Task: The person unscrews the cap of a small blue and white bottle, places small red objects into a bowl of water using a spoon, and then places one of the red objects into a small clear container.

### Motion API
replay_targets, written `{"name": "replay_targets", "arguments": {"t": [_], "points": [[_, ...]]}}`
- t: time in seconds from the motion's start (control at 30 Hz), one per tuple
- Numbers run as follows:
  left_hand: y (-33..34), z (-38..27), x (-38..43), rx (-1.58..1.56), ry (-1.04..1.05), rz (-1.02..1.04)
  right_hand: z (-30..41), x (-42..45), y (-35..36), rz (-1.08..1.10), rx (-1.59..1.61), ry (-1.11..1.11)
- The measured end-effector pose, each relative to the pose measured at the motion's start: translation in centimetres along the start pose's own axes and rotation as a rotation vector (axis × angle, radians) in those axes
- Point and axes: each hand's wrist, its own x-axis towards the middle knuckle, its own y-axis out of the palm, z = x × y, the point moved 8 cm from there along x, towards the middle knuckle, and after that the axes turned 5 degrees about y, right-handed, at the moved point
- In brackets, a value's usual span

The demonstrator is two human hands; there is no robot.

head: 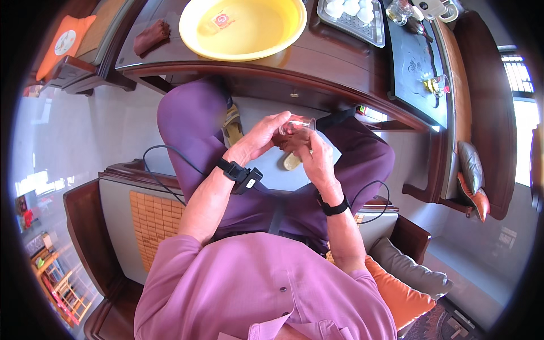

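Note:
Above my lap, a clear glass cup lies tilted on its side between my two hands. My left hand grips it at one end, thumb along the top. Close to the other end, my right hand has its fingers bunched on a reddish-brown cloth pressed against the underside of the cup. Blur and the fingers hide part of the cloth. A wide yellow basin holding clear liquid stands on the dark wooden table in front of me.
Left of the basin is a folded brown cloth. A metal tray with several white cups sits to its right. Beyond it, a black tea board carries glassware, including a glass cup near its edge. Cables loop from my wrist straps.

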Motion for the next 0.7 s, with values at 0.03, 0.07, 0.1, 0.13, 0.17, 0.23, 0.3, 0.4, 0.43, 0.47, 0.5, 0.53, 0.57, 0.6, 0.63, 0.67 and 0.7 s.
{"name": "replay_targets", "arguments": {"t": [0.03,0.07,0.1,0.13,0.17,0.23,0.3,0.4,0.43,0.47,0.5,0.53,0.57,0.6,0.63,0.67,0.7], "points": [[0.2,-0.3,0.1,0.020,0.059,0.031,0.1,0.0,-0.3,-0.017,0.075,0.024],[0.3,-0.4,0.2,0.040,0.117,0.062,0.4,-0.1,-0.7,-0.034,0.149,0.047],[0.7,-0.8,0.2,0.060,0.173,0.096,0.6,-0.2,-1.0,-0.054,0.224,0.073],[1.2,-1.2,0.1,0.079,0.202,0.129,0.3,-0.3,-1.2,-0.086,0.261,0.072],[1.3,-1.4,0.1,0.116,0.221,0.096,-0.3,-0.5,-1.1,-0.118,0.299,0.070],[1.6,-1.8,0.1,0.188,0.260,0.033,-1.4,-0.7,-1.1,-0.183,0.371,0.068],[0.9,-0.8,0.7,0.199,0.183,0.064,-1.8,-0.8,-1.3,-0.208,0.357,0.045],[0.5,0.1,0.6,0.131,0.076,0.127,-1.6,-0.9,-1.1,-0.213,0.296,-0.004],[0.8,0.1,0.4,0.093,0.042,0.153,-1.5,-1.0,-1.0,-0.210,0.267,-0.022],[1.1,-0.3,0.2,0.084,0.074,0.157,-1.6,-1.0,-0.9,-0.180,0.313,0.003],[1.5,-0.8,0.0,0.075,0.107,0.161,-1.6,-1.0,-0.8,-0.151,0.358,0.027],[1.7,-1.1,-0.2,0.066,0.140,0.165,-1.6,-0.9,-0.7,-0.120,0.403,0.052],[1.7,-1.1,-0.1,0.080,0.164,0.164,-2.1,-1.0,-0.7,-0.109,0.452,0.061],[1.7,-1.2,0.0,0.095,0.189,0.164,-2.7,-0.9,-0.6,-0.097,0.501,0.069],[1.7,-1.4,0.1,0.110,0.214,0.163,-3.1,-0.8,-0.6,-0.086,0.549,0.077],[1.6,-1.4,0.1,0.117,0.224,0.154,-3.2,-0.8,-0.6,-0.062,0.602,0.071],[1.6,-1.5,0.2,0.124,0.233,0.144,-3.1,-0.8,-0.8,-0.049,0.611,0.051]]}}
